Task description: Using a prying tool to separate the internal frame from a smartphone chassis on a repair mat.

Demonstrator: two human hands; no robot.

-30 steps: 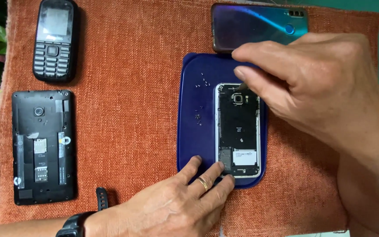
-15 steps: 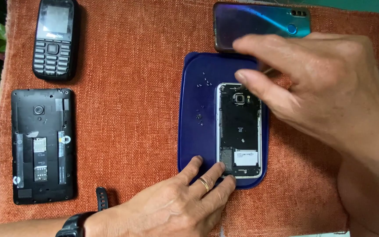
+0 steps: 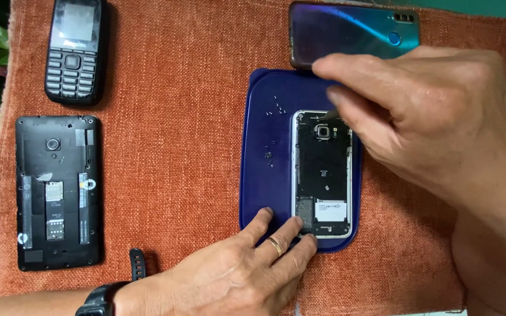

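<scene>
Opened smartphone [image 3: 323,172] on blue tray [image 3: 265,187], orange cloth [image 3: 177,146].
Left hand [image 3: 235,275]: fingers spread, pressing lower edge, unmoved. Right hand [image 3: 428,123]: pinched on thin tool, shifted slightly toward camera module.

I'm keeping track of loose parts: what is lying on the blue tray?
On the blue tray lie an opened phone with its back off and several tiny screws. The left hand presses the phone's lower end; the right hand covers the tray's upper right part.
</scene>
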